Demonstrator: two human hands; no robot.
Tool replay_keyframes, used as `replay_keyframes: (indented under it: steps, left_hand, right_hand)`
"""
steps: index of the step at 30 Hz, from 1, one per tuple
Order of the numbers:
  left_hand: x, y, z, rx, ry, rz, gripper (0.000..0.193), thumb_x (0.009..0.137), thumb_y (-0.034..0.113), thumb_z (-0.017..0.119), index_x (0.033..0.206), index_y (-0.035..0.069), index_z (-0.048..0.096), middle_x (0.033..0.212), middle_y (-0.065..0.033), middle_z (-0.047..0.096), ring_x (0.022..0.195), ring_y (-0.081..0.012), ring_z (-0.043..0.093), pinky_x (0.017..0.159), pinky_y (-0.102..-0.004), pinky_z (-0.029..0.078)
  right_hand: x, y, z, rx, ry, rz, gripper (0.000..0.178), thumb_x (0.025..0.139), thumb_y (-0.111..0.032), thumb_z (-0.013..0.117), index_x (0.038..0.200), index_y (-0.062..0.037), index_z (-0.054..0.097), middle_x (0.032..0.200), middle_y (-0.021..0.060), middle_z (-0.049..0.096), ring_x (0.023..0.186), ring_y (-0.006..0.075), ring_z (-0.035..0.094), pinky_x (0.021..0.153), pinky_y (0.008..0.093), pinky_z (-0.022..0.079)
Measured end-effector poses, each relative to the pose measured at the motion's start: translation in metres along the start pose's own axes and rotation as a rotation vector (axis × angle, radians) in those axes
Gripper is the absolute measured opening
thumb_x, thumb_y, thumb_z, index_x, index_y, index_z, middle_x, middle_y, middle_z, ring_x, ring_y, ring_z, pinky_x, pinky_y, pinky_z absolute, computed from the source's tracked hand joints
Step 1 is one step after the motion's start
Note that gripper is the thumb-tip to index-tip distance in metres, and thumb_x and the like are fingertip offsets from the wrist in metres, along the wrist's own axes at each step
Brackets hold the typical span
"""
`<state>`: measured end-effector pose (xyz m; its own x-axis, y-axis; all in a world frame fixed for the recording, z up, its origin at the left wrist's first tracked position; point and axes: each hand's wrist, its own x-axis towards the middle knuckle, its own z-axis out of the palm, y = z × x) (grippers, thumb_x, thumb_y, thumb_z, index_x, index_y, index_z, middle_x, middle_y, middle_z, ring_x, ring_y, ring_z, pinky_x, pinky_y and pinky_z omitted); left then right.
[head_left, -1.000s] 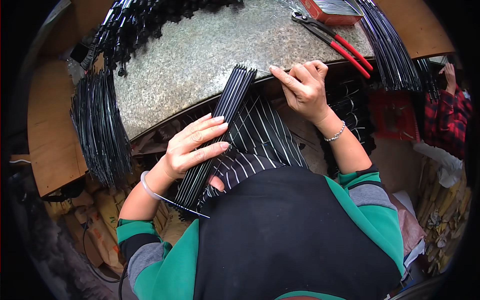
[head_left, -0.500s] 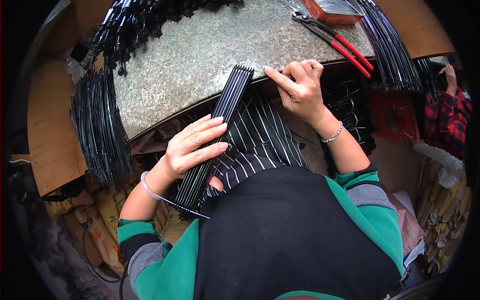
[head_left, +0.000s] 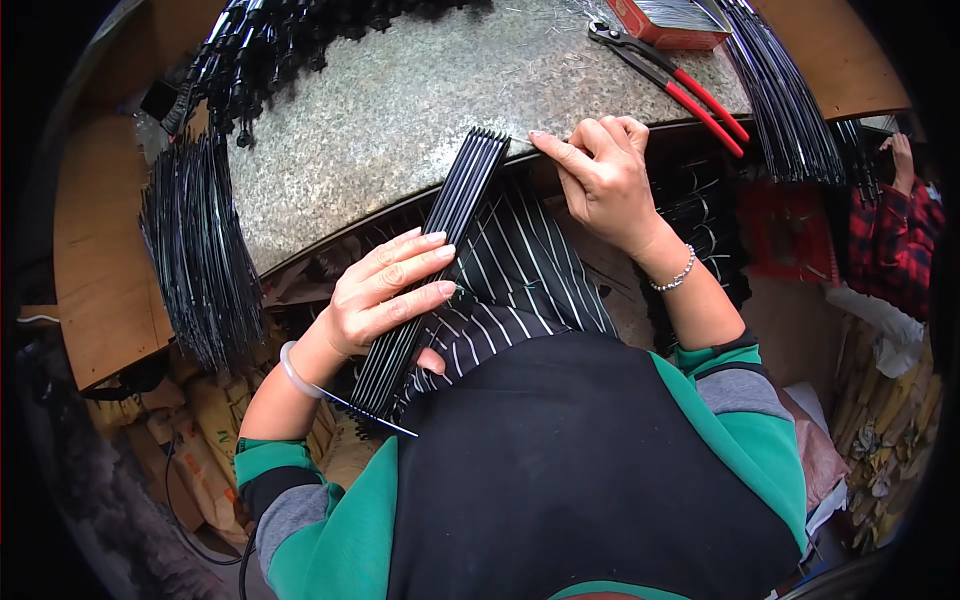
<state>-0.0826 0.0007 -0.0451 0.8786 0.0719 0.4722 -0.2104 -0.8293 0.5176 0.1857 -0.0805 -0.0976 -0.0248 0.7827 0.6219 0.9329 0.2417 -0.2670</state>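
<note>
A bundle of slim black rods [head_left: 468,185] slants from my lap to the front edge of the speckled stone tabletop [head_left: 380,120], its tips lined up in a row. My left hand [head_left: 388,292] is closed round the bundle's middle, fingers across the top and thumb beneath. Just right of the tips is my right hand [head_left: 605,180], index finger stretched toward them and the other fingers curled. Its index finger and thumb pinch a thin pale wire [head_left: 521,141] that reaches the outermost rod tip; whether it enters the tip is too small to tell.
Pliers with red handles [head_left: 703,121] lie near a red box [head_left: 690,42] of thin silvery wires. Black rod bundles hang over the table's left [head_left: 200,250] and right [head_left: 785,95] edges. Knobbed black rods [head_left: 285,50] are heaped at the back left. Another person's checked sleeve [head_left: 890,230] shows at far right.
My right hand has shifted very slightly right and down, and more of the thin wire shows between its fingertip and the rod tips. My left hand and the bundle are almost still.
</note>
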Motion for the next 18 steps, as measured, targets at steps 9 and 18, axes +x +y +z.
replay_keyframes:
  steps: [9,18]
  left_hand:
    - [-0.0002,0.0007,-0.0036,0.056,-0.077,0.004,0.055,0.075,0.048,0.063,0.101,-0.001,0.061,0.107,-0.0232,0.059,0.104,-0.0393,0.056,0.091,-0.0497,0.043]
    - [-0.0014,0.0014,-0.0023,0.071,-0.086,-0.013,0.050,0.080,0.045,0.061,0.100,-0.001,0.061,0.106,-0.0237,0.059,0.104,-0.0400,0.056,0.091,-0.0507,0.043]
  right_hand:
    - [0.0009,-0.0006,-0.0031,0.013,-0.039,0.011,0.030,0.073,-0.006,0.062,0.102,-0.0155,0.065,0.070,-0.0004,0.046,0.070,0.0166,0.047,0.076,0.0326,0.030]
    - [-0.0011,0.0003,-0.0001,0.007,-0.015,0.018,0.030,0.074,-0.005,0.062,0.102,-0.0154,0.065,0.070,-0.0003,0.046,0.069,0.0165,0.047,0.076,0.0324,0.031]
